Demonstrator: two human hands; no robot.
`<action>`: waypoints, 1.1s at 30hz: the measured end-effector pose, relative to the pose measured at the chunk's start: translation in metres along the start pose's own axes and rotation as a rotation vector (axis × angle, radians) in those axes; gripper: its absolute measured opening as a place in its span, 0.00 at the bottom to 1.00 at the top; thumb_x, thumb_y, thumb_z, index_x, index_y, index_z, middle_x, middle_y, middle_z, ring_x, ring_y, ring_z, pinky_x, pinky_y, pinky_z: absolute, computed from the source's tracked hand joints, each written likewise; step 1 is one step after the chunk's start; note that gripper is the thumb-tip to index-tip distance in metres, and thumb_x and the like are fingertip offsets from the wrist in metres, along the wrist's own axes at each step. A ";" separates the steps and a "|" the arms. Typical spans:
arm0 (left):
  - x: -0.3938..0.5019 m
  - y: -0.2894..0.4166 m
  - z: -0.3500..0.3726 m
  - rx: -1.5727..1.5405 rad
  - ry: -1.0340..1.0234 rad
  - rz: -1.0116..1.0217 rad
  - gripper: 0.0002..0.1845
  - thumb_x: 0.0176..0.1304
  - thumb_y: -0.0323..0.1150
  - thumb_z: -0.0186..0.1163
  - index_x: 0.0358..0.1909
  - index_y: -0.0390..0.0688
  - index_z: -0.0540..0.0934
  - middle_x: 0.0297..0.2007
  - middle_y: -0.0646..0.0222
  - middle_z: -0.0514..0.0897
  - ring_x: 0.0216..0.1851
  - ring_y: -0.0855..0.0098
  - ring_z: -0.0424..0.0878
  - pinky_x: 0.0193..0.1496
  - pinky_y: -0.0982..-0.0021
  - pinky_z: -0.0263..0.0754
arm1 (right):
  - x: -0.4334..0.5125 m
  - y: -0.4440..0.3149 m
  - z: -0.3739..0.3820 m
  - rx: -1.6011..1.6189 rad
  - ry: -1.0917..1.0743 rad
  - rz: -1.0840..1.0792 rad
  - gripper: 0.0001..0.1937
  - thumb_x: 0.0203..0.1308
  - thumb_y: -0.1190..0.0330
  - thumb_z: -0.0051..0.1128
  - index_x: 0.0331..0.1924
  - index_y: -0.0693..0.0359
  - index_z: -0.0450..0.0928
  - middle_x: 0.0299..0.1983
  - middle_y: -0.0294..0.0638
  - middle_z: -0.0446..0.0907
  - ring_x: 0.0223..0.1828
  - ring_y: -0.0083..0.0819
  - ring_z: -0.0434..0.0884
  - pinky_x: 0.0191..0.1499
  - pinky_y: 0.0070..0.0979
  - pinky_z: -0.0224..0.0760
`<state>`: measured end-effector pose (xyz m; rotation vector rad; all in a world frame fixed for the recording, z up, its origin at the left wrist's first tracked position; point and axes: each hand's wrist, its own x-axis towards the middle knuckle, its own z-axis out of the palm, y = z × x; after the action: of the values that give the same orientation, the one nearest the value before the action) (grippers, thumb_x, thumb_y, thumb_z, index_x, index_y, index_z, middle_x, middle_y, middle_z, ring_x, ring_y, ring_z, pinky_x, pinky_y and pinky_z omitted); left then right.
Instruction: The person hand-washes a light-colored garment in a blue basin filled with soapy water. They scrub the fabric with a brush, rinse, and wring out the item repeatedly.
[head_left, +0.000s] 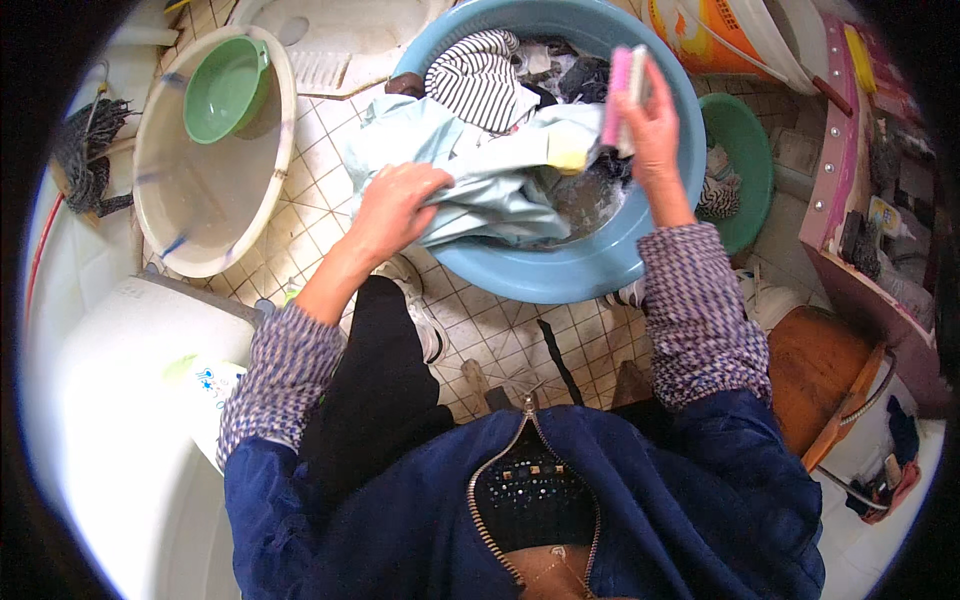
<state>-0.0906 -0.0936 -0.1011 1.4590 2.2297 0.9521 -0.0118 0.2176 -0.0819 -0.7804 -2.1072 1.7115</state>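
My right hand (656, 131) grips a pink-and-white scrubbing brush (621, 94), raised over the right side of a blue plastic tub (525, 274). With its fingers curled, my left hand (401, 202) holds a pale blue garment (487, 180) at the tub's left rim. That garment drapes over the rim and into the tub, and a yellow patch (568, 152) shows near its right end. Behind it lies a black-and-white striped cloth (476, 79). Dark wet laundry (589, 79) and sudsy water (592, 202) fill part of the tub; the garment hides the rest.
A cream basin (206, 210) of cloudy water, with a green bowl (225, 90) in it, stands left. At right are a green basin (750, 202) with cloth inside, an orange-and-white bucket (712, 37) and a pink shelf unit (829, 187). A squat toilet (330, 37) lies beyond.
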 end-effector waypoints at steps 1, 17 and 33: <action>-0.005 0.006 -0.011 -0.013 0.054 -0.041 0.16 0.41 0.23 0.59 0.37 0.41 0.76 0.33 0.61 0.78 0.38 0.59 0.76 0.40 0.61 0.70 | 0.003 -0.013 -0.004 0.155 0.076 -0.015 0.38 0.52 0.68 0.63 0.67 0.56 0.56 0.55 0.45 0.72 0.53 0.30 0.74 0.56 0.29 0.68; -0.014 -0.010 -0.027 0.054 0.083 -0.504 0.19 0.49 0.39 0.66 0.39 0.40 0.73 0.35 0.58 0.76 0.42 0.57 0.75 0.46 0.63 0.69 | -0.001 0.058 0.014 0.302 0.111 0.232 0.34 0.55 0.69 0.59 0.66 0.61 0.57 0.59 0.43 0.69 0.56 0.28 0.72 0.57 0.24 0.66; 0.007 0.005 -0.069 -0.384 0.753 -0.514 0.08 0.54 0.27 0.66 0.24 0.40 0.75 0.19 0.82 0.69 0.22 0.87 0.61 0.24 0.83 0.56 | 0.118 -0.078 -0.015 0.574 -0.148 -0.066 0.17 0.57 0.64 0.57 0.50 0.55 0.70 0.31 0.30 0.73 0.30 0.22 0.74 0.30 0.22 0.71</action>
<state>-0.1302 -0.1110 -0.0463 0.3314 2.4818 1.7921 -0.1150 0.2886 -0.0146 -0.4171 -1.5568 2.2298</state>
